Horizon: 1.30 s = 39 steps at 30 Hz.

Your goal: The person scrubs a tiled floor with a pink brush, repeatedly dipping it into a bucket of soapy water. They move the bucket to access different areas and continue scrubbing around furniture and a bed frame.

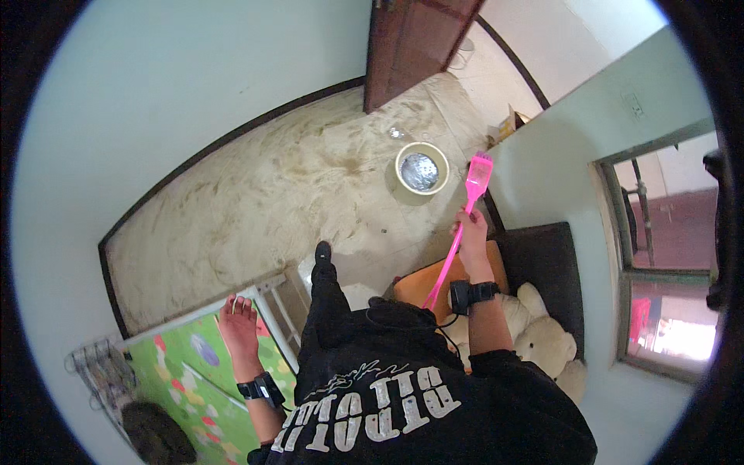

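My right hand (471, 228) is closed around the handle of a pink plastic long-handled brush (479, 174), whose wide head points away from me, up and to the right of a bucket. The forked lower end of the handle is near my shirt. That cream-coloured round bucket (440, 184) stands on the floor (279, 180) and holds water. My left hand (238, 323) is held palm up with nothing in it, fingers slightly curled, over a green patterned surface (209, 372) with a white frame.
Brown smears mark the pale floor. A brown door (407, 52) stands ajar beyond the bucket. At right are an orange cushion (427, 279), a dark backrest (546, 267) and cream plush toys (546, 346), below a window. A wire rack (104, 372) is at lower left.
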Tool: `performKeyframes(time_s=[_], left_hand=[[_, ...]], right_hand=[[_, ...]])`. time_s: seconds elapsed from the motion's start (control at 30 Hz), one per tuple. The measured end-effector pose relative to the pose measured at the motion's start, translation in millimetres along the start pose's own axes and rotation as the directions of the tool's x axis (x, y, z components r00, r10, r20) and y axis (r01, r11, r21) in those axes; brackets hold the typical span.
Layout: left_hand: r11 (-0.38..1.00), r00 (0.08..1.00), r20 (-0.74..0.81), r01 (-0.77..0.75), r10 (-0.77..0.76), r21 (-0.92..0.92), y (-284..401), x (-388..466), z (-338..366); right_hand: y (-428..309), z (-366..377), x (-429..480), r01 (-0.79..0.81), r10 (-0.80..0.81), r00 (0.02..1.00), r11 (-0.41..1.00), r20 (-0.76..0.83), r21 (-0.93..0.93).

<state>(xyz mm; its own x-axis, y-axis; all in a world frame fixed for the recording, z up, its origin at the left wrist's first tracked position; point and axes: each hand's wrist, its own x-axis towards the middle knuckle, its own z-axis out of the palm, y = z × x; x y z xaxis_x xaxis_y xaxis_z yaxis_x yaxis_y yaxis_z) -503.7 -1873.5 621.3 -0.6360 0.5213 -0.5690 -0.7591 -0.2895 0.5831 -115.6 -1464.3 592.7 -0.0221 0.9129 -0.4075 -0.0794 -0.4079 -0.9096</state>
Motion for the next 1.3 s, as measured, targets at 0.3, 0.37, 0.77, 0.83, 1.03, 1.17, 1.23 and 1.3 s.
performKeyframes(time_s=[0.3, 0.37, 0.77, 0.83, 1.03, 1.17, 1.23, 1.3], left_hand=[[0.918, 0.93, 0.174, 0.267, -0.325, 0.292, 54, 203, 137], [0.87, 0.884, 0.202, 0.329, -0.42, 0.367, 55, 236, 174], [0.598, 0.811, 0.03, 0.406, -0.585, 0.691, -103, 383, 415], [0.51, 0.777, 0.051, 0.362, -0.628, 0.78, -123, 386, 452], [0.287, 0.673, 0.092, 0.184, -0.734, 0.94, -202, 394, 572], [0.145, 0.623, 0.041, 0.118, -0.781, 0.982, -258, 420, 621], [0.087, 0.604, 0.012, 0.095, -0.797, 0.992, -289, 435, 633], [0.015, 0.549, -0.027, 0.071, -0.836, 0.997, -322, 450, 640]], right_hand=[[74, 30, -11, -0.244, 0.198, 0.945, 0.957, -0.259, -0.159], [78, 38, -14, -0.289, 0.249, 0.934, 0.949, -0.257, -0.129], [105, 57, 114, -0.409, 0.434, 0.769, 0.898, -0.468, 0.162], [97, 63, 149, -0.441, 0.482, 0.767, 0.876, -0.423, 0.197], [49, 65, 221, -0.469, 0.608, 0.774, 0.738, -0.178, 0.485], [28, 68, 245, -0.351, 0.594, 0.776, 0.686, -0.213, 0.637], [24, 74, 257, -0.26, 0.542, 0.806, 0.683, -0.236, 0.683], [24, 83, 272, -0.277, 0.616, 0.738, 0.651, -0.277, 0.707]])
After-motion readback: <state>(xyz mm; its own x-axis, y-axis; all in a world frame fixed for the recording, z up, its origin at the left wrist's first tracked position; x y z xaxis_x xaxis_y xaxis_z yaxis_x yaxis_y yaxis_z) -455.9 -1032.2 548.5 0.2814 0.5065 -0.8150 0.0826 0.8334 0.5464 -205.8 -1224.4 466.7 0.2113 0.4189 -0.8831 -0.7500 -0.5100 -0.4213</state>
